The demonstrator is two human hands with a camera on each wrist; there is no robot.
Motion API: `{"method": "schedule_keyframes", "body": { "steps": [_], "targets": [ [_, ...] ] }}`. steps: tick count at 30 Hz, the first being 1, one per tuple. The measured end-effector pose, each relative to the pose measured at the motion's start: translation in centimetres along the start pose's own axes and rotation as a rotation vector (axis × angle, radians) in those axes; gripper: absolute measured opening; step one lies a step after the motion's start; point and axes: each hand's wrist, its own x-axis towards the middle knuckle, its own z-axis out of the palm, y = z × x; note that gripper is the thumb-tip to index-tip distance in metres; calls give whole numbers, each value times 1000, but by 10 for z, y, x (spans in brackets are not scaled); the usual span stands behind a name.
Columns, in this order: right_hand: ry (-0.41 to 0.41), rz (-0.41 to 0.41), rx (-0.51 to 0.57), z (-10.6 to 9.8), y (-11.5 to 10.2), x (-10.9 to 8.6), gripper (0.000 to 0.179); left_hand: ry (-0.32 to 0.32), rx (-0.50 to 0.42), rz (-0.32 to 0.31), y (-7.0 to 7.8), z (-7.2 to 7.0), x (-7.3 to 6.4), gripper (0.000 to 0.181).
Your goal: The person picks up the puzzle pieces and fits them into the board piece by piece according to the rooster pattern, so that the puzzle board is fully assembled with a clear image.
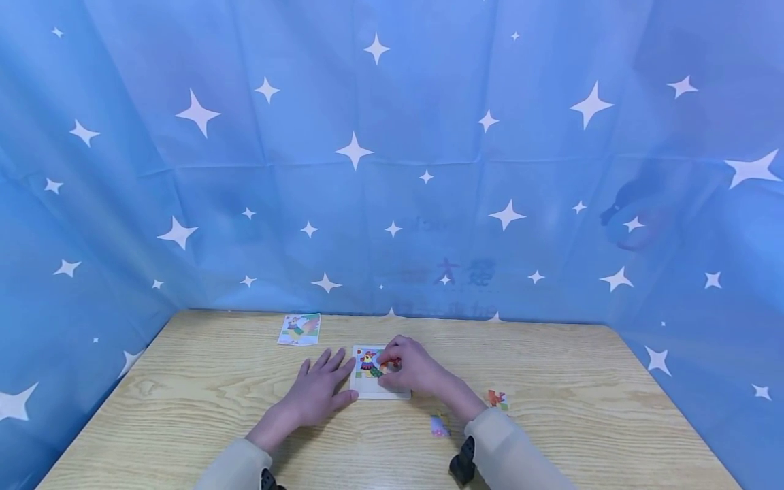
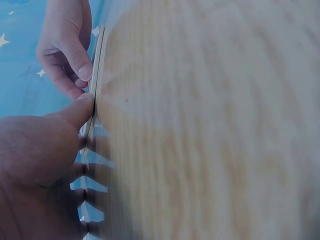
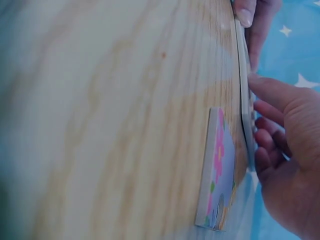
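Observation:
A small jigsaw puzzle tray lies in the middle of the table, with a colourful rooster picture partly filling its upper part and a pale strip along its lower part. My left hand rests flat to the left of it, fingers spread, its thumb touching the tray's lower left edge. Over the tray's right side, my right hand pinches a puzzle piece between thumb and curled fingers; the hand hides much of that piece. The right wrist view shows the thumb and bent fingers low at the tray edge.
Two loose puzzle pieces lie near the right forearm: an orange one and a lilac one with pink flowers. At the back left lies a picture card of a rooster. A blue curtain with white stars hangs behind the wooden table.

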Motion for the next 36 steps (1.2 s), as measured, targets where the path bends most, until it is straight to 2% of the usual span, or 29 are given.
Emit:
{"method": "schedule_keyframes", "body": {
  "steps": [12, 17, 23, 26, 31, 36],
  "targets": [
    [-1, 17, 10, 0, 3, 1, 28, -3, 0, -6, 0, 0, 1, 65],
    [15, 18, 76, -6, -1, -5, 28, 1, 1, -7, 2, -1, -1, 66],
    [52, 8, 113, -25, 1, -24, 26, 9, -12, 29, 5, -5, -5, 69],
    [70, 21, 121, -36, 7, -37, 26, 7, -12, 21, 7, -6, -6, 68],
    [111, 34, 127, -56, 27, -64, 30, -9, -25, -1, 12, -10, -7, 65],
    [128, 87, 133, -74, 49, -92, 31, 2, -23, 12, 12, -10, -7, 65]
  ]
}}
